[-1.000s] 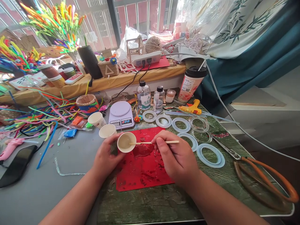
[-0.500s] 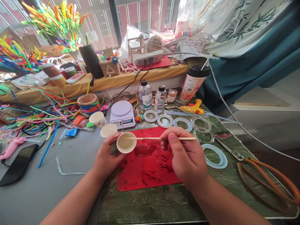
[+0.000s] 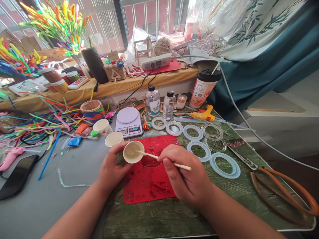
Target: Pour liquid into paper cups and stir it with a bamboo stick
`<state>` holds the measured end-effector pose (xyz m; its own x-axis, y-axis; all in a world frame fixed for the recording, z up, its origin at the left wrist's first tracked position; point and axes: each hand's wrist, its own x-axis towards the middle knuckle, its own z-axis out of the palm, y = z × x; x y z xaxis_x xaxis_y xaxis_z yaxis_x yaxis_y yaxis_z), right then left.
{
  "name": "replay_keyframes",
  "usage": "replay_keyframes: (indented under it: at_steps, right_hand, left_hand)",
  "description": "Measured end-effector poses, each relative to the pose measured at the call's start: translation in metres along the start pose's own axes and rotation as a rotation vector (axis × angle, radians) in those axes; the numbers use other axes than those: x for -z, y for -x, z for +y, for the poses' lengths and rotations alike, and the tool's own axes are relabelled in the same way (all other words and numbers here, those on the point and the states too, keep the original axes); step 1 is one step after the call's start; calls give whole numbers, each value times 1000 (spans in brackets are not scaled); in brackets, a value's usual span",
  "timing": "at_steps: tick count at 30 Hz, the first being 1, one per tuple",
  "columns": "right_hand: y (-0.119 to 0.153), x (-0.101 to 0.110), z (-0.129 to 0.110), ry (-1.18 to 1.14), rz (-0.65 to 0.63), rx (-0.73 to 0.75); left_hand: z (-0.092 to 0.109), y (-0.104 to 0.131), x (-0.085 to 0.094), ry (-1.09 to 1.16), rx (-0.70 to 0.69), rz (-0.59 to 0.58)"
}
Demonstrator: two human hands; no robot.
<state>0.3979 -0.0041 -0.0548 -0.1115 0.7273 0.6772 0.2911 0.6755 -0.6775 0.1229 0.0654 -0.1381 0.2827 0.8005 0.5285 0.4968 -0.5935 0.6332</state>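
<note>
My left hand (image 3: pixel 112 167) is wrapped round a small paper cup (image 3: pixel 134 152), its mouth tilted toward me. A pale liquid shows inside. Between the thumb and fingers of my right hand (image 3: pixel 185 176) is a thin wooden stick (image 3: pixel 183 166), whose far end dips into the cup. Beneath both hands lies a red sheet (image 3: pixel 139 191) with wet, glossy smears. Another paper cup (image 3: pixel 114 139) stands just behind my left hand, and a further one (image 3: pixel 102 127) beside it. Right of the sheet are several ring-shaped silicone moulds (image 3: pixel 225 165).
A white kitchen scale (image 3: pixel 128 121) and two capped bottles (image 3: pixel 153 101) stand behind the sheet. Scissors (image 3: pixel 254 166) with orange handles lie at right, a yellow glue gun (image 3: pixel 203 113) behind them. A phone (image 3: pixel 18 177) and pipe cleaners (image 3: pixel 50 121) are at left.
My right hand has moved left and down toward the cup, and the stick now slants down to the right. The left hand keeps its hold on the cup.
</note>
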Motion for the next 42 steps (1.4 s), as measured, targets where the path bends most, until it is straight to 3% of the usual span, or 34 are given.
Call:
replay_keyframes:
  at_steps: [4,17,25,42]
  right_hand:
    - [-2,-2,1,-35,-60,4]
    - [0,2,4,12,2,-41]
    - [-1,2,9,-7,27,-177]
    - [-1,1,12,-29,62,-243]
  left_hand:
    - [-1,0,0,-1,14,7]
    - [5,-4,3,-89,-65,0]
    - [4,-3,3,-103,-43,-14]
    - [4,-2,2,-112,0,-20]
